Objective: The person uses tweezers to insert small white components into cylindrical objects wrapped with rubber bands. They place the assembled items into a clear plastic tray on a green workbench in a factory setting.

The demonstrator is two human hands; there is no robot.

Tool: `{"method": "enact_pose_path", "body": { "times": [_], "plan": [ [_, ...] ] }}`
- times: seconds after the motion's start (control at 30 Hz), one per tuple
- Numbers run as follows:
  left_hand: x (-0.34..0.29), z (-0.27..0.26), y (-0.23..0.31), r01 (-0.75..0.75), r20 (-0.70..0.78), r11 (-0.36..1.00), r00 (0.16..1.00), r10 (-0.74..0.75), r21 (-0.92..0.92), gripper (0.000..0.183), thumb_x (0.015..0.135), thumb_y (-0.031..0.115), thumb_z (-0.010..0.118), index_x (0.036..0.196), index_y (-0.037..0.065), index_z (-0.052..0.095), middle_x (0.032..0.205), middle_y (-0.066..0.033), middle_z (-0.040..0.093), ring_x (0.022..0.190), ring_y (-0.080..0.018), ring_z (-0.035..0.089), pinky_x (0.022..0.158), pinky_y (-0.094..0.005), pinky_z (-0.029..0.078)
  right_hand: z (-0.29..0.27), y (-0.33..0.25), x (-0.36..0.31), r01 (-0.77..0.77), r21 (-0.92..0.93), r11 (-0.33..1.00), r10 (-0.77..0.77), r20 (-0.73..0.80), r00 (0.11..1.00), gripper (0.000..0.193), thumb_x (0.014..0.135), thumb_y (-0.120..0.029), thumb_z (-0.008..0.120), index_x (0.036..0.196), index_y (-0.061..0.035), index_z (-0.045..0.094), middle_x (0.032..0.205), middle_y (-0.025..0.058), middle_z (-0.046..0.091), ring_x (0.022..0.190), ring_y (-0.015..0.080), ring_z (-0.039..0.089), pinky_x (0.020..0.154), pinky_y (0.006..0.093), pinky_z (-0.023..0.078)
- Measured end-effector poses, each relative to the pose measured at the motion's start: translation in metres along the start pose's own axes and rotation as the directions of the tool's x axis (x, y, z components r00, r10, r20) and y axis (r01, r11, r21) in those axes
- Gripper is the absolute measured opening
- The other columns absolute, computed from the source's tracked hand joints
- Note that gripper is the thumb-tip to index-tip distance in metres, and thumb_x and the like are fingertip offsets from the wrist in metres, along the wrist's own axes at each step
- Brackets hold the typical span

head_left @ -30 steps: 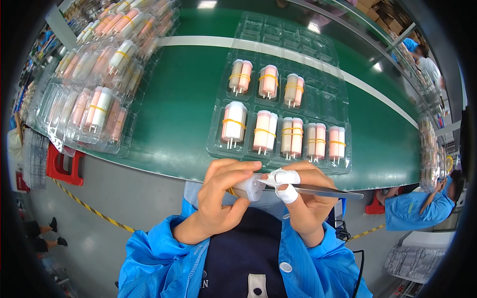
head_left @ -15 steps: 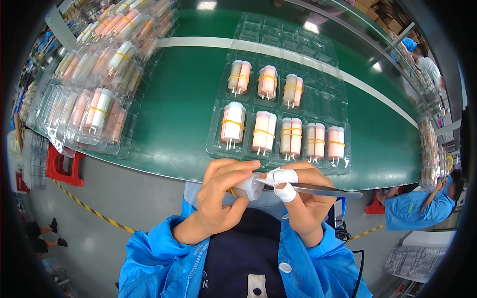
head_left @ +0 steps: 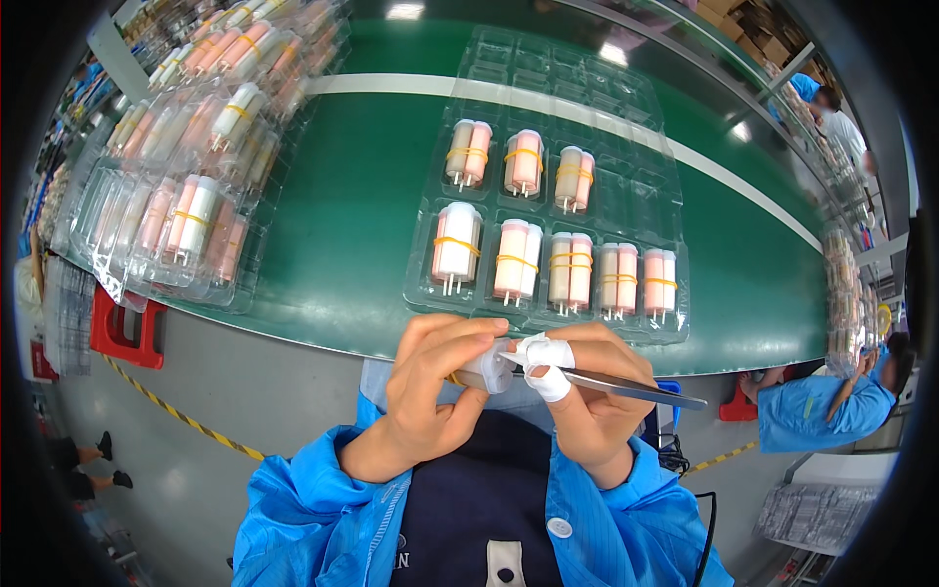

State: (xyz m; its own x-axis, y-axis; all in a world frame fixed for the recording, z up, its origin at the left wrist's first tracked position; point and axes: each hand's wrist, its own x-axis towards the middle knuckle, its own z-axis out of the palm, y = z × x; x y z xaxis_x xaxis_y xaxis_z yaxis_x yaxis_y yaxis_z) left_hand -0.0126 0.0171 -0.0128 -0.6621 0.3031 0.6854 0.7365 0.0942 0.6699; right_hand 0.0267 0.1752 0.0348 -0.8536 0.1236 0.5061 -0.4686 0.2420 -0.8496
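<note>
My left hand [head_left: 430, 386] is wrapped round a rubber-banded bundle of cylinders [head_left: 483, 373], its pale end turned to the right. Thumb and forefinger of my right hand [head_left: 592, 382], both with white tape on the tips, pinch metal tweezers [head_left: 626, 388]. The tweezers' points reach the end of the bundle; whether they grip something small there I cannot make out. Just beyond both hands lies a clear plastic tray [head_left: 419, 284]. It holds several banded pink and white cylinder bundles [head_left: 517, 259], upright in their pockets with thin white prongs toward me.
Stacked clear trays of similar bundles [head_left: 196, 220] stand on the green work surface [head_left: 333, 235] at the left. Red stools [head_left: 130, 328] are below the table's edge. At the right, a person in blue [head_left: 822, 406] sits near more stacked trays [head_left: 841, 303].
My right hand has shifted slightly left, and the rear end of the tweezers has dipped a little. My left hand and the bundle are almost still.
</note>
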Motion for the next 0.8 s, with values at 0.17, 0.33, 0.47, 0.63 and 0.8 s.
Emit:
{"method": "enact_pose_path", "body": {
  "times": [0.17,0.33,0.47,0.63,0.8],
  "plan": [
    [0.000,0.003,0.002,-0.001,-0.041,0.999,0.999,-0.001,-0.044,0.054,0.056,-0.015,0.058,0.108,-0.001,0.055,0.108,-0.0172,0.064,0.088,-0.0306,0.057,0.077,-0.0375,0.046,-0.004,-0.007,0.007,-0.012,-0.044,0.999,0.014,0.062,0.998,0.014,0.075,0.003,0.068,0.089,0.0015,0.066,0.080,0.0135,0.065,0.068,0.0178,0.064,0.057,0.0257,0.050],
    [0.003,0.002,0.000,-0.074,0.017,0.997,0.997,0.075,-0.029,0.053,0.055,-0.016,0.058,0.106,-0.001,0.057,0.107,-0.0168,0.064,0.088,-0.0299,0.058,0.077,-0.0373,0.046,-0.015,-0.012,0.016,-0.088,-0.027,0.996,0.091,0.183,0.979,0.011,0.077,0.003,0.066,0.088,0.0023,0.065,0.078,0.0122,0.064,0.067,0.0168,0.063,0.060,0.0254,0.049],
    [0.004,0.000,-0.001,-0.086,0.084,0.995,0.992,0.090,-0.043,0.053,0.056,-0.015,0.061,0.107,-0.001,0.056,0.106,-0.0163,0.064,0.089,-0.0292,0.058,0.079,-0.0375,0.045,-0.019,-0.013,0.020,-0.181,0.021,0.983,0.174,0.198,0.965,0.008,0.078,0.003,0.064,0.087,0.0030,0.065,0.078,0.0113,0.064,0.072,0.0156,0.063,0.064,0.0257,0.049],
    [0.004,0.000,0.001,0.200,0.097,0.889,0.980,-0.176,-0.411,0.050,0.070,-0.010,0.066,0.116,0.001,0.046,0.116,-0.0185,0.060,0.099,-0.0245,0.059,0.087,-0.0346,0.046,-0.015,0.002,0.008,-0.168,0.424,0.890,0.202,-0.037,0.979,0.013,0.078,0.006,0.063,0.091,0.0054,0.063,0.088,0.0137,0.063,0.080,0.0189,0.064,0.070,0.0282,0.051],
    [0.008,-0.002,0.014,0.401,0.165,0.666,0.906,-0.389,-0.630,0.048,0.081,0.008,0.067,0.120,0.001,0.040,0.115,-0.0230,0.057,0.098,-0.0233,0.060,0.085,-0.0348,0.049,-0.021,0.007,0.002,-0.131,0.406,0.905,0.184,-0.096,0.978,0.013,0.081,0.004,0.059,0.094,0.0066,0.059,0.089,0.0170,0.061,0.080,0.0238,0.065,0.073,0.0342,0.055]
  ]
}}
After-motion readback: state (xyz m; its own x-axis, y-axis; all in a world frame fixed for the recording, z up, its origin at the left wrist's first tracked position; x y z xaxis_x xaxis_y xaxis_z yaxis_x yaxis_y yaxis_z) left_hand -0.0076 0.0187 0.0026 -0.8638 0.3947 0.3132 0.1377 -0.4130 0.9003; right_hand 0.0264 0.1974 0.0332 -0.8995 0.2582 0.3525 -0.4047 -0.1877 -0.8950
